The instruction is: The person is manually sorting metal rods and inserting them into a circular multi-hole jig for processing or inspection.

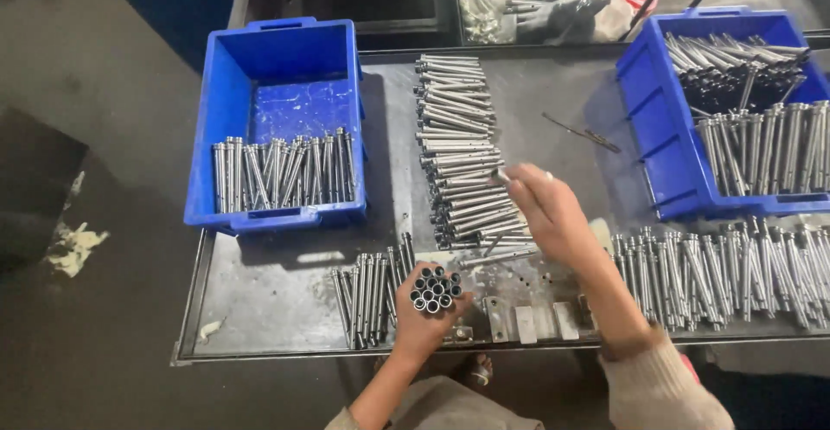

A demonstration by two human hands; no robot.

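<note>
The left hand (425, 313), low in the frame near the table's front edge, is clutching a bundle of metal tubes (434, 289) end-on. The right hand (546, 212), at centre, is pinching a single tube (501, 175) over the stacked tube row (458, 149). Open dark tabletop (277, 292) is lying between the left blue bin (281, 119) and the front edge. The right blue bin (726, 110) is crowding the upper right. Bare floor is filling the left.
</note>
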